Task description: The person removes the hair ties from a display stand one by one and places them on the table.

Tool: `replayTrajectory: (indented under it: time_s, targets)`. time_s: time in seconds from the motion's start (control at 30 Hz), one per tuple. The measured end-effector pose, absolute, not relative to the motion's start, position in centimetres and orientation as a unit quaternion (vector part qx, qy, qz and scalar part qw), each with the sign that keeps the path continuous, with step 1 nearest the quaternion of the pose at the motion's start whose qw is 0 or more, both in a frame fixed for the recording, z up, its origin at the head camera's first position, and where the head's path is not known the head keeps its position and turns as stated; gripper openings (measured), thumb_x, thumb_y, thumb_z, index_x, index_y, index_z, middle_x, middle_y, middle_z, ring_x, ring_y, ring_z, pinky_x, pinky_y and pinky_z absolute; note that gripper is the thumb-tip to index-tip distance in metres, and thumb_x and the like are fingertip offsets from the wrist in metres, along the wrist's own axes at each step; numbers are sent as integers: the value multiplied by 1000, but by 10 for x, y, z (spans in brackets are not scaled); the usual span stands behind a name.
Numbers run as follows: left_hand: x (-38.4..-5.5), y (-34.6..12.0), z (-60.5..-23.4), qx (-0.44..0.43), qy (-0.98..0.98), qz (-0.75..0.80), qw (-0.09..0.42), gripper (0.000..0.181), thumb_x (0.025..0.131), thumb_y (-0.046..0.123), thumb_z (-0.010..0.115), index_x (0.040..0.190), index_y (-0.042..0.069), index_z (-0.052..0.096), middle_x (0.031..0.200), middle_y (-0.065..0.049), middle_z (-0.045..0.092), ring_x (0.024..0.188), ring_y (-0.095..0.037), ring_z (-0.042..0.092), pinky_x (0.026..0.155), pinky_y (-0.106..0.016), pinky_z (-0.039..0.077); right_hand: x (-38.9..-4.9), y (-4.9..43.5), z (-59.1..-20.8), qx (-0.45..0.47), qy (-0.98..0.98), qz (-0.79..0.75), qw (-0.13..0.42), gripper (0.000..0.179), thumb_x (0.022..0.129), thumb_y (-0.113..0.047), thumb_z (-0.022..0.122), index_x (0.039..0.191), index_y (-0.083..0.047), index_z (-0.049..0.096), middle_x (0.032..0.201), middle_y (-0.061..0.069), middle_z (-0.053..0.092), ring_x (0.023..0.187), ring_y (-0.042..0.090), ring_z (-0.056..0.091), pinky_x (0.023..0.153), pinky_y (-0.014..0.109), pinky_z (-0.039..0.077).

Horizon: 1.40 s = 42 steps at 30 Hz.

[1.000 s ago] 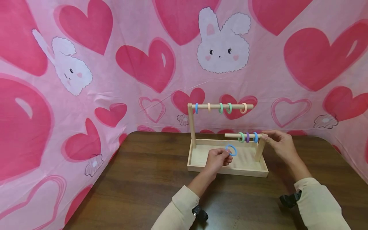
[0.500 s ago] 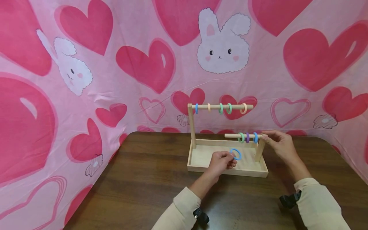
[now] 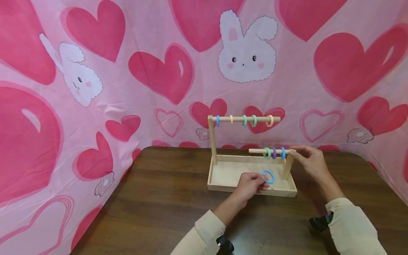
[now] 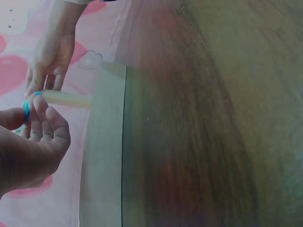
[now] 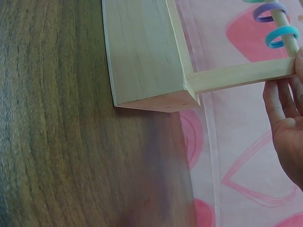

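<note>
A person's left hand (image 3: 250, 186) pinches a thin blue plastic-looking ring (image 3: 273, 176) over the right half of a shallow, pale wooden tray (image 3: 220, 187). At right, the right hand (image 3: 310, 161) grasps the top of a short wooden post (image 3: 287, 168), whose round rod (image 3: 256, 151) carries green, purple and blue rings (image 3: 274, 156). Five rings (image 3: 244, 121) hang on a higher wooden rod (image 3: 261, 119) toward the far side.

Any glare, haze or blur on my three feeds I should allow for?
Head: evenly lit, the blue ring in the left hand readable, a faint sheen on the tabletop; left wrist: hazy and soft, pinkish reflections on the tabletop; right wrist: clearer, with a dark shadow along the tray's lower edge.
</note>
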State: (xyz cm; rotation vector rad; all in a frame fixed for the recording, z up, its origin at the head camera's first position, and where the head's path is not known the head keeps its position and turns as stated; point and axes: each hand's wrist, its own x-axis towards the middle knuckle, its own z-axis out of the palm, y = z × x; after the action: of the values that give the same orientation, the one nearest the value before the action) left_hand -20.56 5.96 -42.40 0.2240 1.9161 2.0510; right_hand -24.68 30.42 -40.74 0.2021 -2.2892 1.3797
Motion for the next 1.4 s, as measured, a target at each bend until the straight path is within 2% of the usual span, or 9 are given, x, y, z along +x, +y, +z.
replayTrajectory:
  time_s: [0.47,0.7,0.83,1.2,1.4]
  targets:
    - [-194,68,-428,77,677,708,187,22,99,11,63,99,-9,72,81,-15,75,60,-3,60,60,-15,52,-248,303,-411,88,-816,516,244,31,95,-7,69,116,16,64,92,-44,62,90,-21,57,75,2,46]
    - [-190,73,-433,79,689,692,198,22,99,12,64,99,-7,75,86,-20,77,59,-3,60,61,-16,54,-246,302,-411,92,-814,521,240,32,95,-6,69,117,17,64,92,-43,62,88,-20,58,75,3,47]
    - [-189,76,-435,80,701,678,204,23,99,15,65,97,-5,76,83,-18,77,58,-3,60,62,-17,54,-247,303,-411,97,-811,521,246,29,94,-4,70,116,15,65,92,-42,64,87,-19,58,74,3,47]
    - [-183,85,-440,94,710,657,235,21,99,10,62,98,-6,76,89,-27,76,55,-3,58,54,-15,48,-246,303,-410,87,-823,508,241,34,96,-9,69,119,15,63,90,-44,60,87,-20,57,74,3,47]
    - [-178,91,-444,93,719,639,257,21,98,12,64,93,-4,76,85,-24,76,52,-4,55,50,-17,45,-247,304,-410,85,-824,507,240,33,96,-9,69,119,15,64,91,-44,60,88,-20,57,74,3,46]
